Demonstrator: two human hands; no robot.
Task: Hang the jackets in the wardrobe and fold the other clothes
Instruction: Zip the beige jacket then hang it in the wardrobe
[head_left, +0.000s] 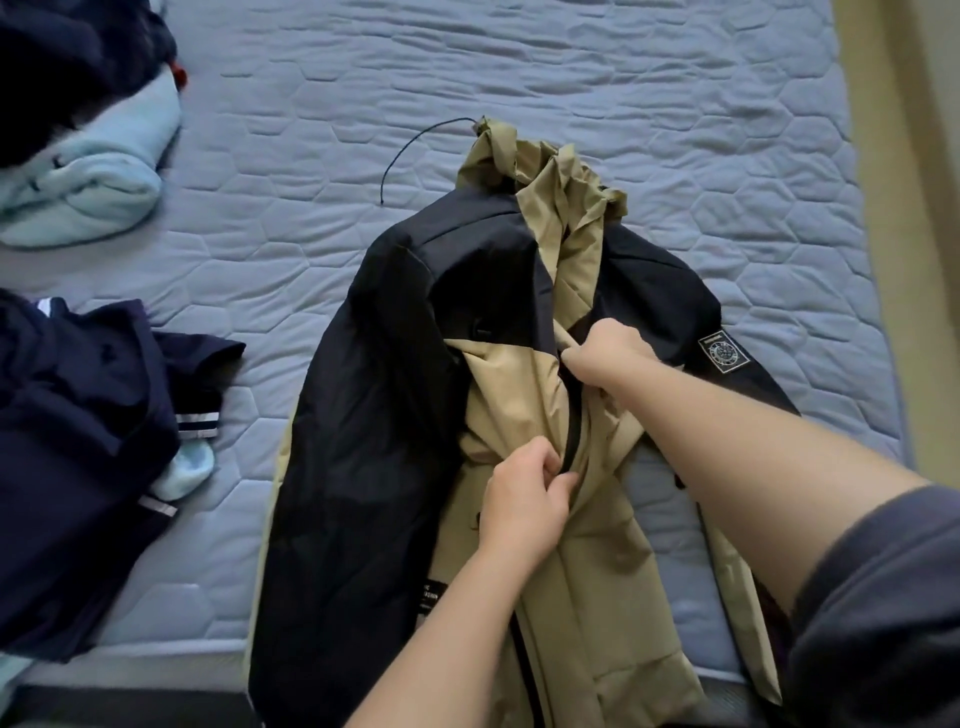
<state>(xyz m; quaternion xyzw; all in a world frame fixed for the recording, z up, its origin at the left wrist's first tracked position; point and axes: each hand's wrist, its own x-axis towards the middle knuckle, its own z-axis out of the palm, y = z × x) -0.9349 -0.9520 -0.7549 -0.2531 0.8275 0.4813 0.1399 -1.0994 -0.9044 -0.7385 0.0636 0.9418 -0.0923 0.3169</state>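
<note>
Head camera looks down on the jacket (384, 415) lying on the mattress (519, 67). The left hand (524, 499) and right hand (608, 356) each pinch khaki fabric beside the zip (570, 441). It looks soft, light and slippery, so the 2 shoulders seem the best hold for hanging.

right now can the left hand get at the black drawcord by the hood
Probably, once freed: the left hand pinches the jacket by its zipper. The drawcord lies uncovered on the mattress beside the hood, with nothing across the path.
</note>
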